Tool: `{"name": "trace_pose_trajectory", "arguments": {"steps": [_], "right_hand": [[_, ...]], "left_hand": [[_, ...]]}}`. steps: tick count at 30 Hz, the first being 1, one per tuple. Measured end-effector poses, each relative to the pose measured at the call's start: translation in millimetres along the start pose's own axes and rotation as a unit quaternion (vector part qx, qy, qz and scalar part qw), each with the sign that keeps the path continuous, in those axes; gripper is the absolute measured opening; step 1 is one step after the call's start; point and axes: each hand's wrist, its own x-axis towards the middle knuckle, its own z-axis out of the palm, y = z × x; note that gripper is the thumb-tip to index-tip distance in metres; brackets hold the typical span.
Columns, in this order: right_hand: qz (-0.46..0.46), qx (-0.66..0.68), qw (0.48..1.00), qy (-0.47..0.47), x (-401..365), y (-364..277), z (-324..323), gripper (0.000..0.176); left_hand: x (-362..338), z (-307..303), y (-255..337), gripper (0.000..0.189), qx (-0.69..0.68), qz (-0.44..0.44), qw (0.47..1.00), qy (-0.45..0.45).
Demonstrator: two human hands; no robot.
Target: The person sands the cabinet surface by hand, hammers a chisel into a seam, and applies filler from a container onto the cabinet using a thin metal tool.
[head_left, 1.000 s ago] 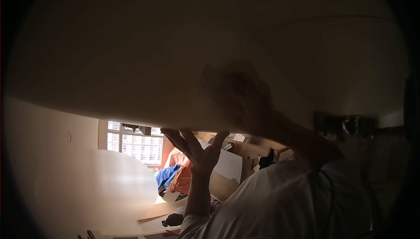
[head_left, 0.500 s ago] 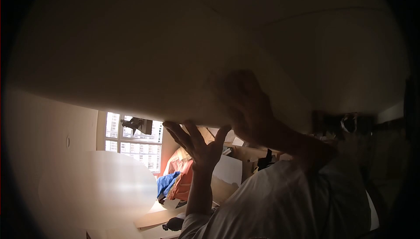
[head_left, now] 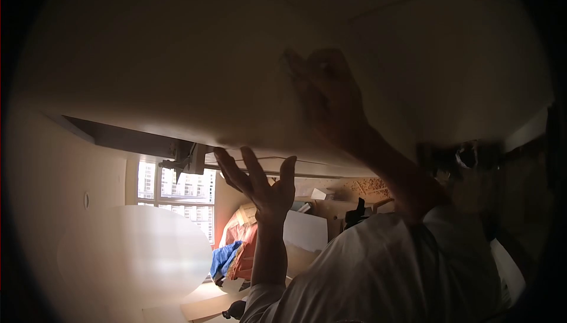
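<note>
A broad pale panel (head_left: pixel 177 86), dim in shadow, fills the upper part of the view. My left hand (head_left: pixel 263 187) is raised under its lower edge, fingers spread and upright, the fingertips at or very near that edge. Against the panel's face, higher and to the right, is my right hand (head_left: pixel 333 98). Its fingers are bent and drawn together; whatever may be between them is too dark and blurred to make out.
A bright window (head_left: pixel 183 190) stands at the lower left, with a dark bracket-like object (head_left: pixel 188 160) before it. Below the hands are orange and blue cloths or bags (head_left: pixel 236 252), a white board (head_left: pixel 306 230) and boxes. A round pale shape (head_left: pixel 136 252) lies at left.
My right hand has moved up along the panel. The panel's lower edge sits higher, and a dark gap shows beneath it at left. My left hand stays spread by the edge.
</note>
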Motion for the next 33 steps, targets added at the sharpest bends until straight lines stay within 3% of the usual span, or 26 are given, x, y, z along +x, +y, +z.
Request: {"name": "trace_pose_trajectory", "arguments": {"steps": [1, 2, 4, 5, 6, 8, 9, 10, 11, 13, 16, 17, 20, 24, 25, 26, 28, 33], "right_hand": [[-0.249, -0.336, 0.908, 0.025, -10, -12, -4, 0.067], [-0.257, -0.342, 0.903, 0.030, -22, -17, -3, 0.067], [-0.308, -0.297, 0.904, 0.008, -45, -17, 4, 0.063], [-0.322, -0.293, 0.899, 0.053, -39, -7, 8, 0.055], [-0.321, -0.293, 0.899, 0.055, -30, -7, 9, 0.055], [-0.211, -0.230, 0.949, 0.057, -13, -14, 5, 0.051], [-0.206, -0.255, 0.943, 0.060, -21, -20, 7, 0.052], [-0.214, -0.261, 0.939, 0.063, -31, -22, 9, 0.052], [-0.261, -0.274, 0.924, 0.056, -46, -21, 13, 0.052], [-0.318, -0.294, 0.899, 0.062, -51, -6, 16, 0.053], [-0.292, -0.214, 0.926, 0.105, -18, -2, 15, 0.054], [-0.231, -0.237, 0.939, 0.096, -27, -12, 12, 0.053], [-0.293, -0.308, 0.904, 0.058, -61, -14, 18, 0.048], [-0.285, -0.254, 0.919, 0.101, -18, 4, 10, 0.051], [-0.231, -0.257, 0.934, 0.089, -22, -6, 8, 0.050], [-0.239, -0.261, 0.931, 0.091, -29, -11, 10, 0.050], [-0.291, -0.334, 0.895, 0.047, -56, -15, 14, 0.047], [-0.277, -0.240, 0.926, 0.090, -36, 1, 14, 0.054]], "left_hand": [[0, 2, -2, 0.096, -0.018, -0.034, 0.998, 0.048], [-2, 6, -4, 0.096, -0.037, -0.070, 0.992, 0.095], [-4, 9, -7, 0.099, -0.029, -0.096, 0.990, 0.098], [-1, 12, -6, 0.100, -0.094, -0.152, 0.978, 0.106], [1, 12, -6, 0.101, -0.159, -0.206, 0.959, 0.113], [3, 13, -8, 0.099, -0.171, -0.210, 0.956, 0.114], [6, 14, -7, 0.096, -0.181, -0.211, 0.955, 0.106], [11, 18, -8, 0.093, -0.192, -0.210, 0.953, 0.100], [1, 20, -18, 0.084, -0.093, -0.166, 0.979, 0.073], [7, 19, -19, 0.080, -0.120, -0.167, 0.976, 0.073], [11, 19, -19, 0.073, -0.159, -0.146, 0.973, 0.088], [12, 19, -18, 0.070, -0.170, -0.128, 0.971, 0.105], [13, 14, -17, 0.067, -0.155, -0.150, 0.973, 0.081], [13, 14, -17, 0.067, -0.192, -0.139, 0.966, 0.103], [12, 12, -15, 0.066, -0.173, -0.151, 0.969, 0.094], [16, 13, -14, 0.066, -0.155, -0.159, 0.971, 0.091], [17, 18, -14, 0.065, -0.168, -0.153, 0.968, 0.106], [11, 10, -17, 0.063, -0.170, -0.142, 0.970, 0.101]]}}
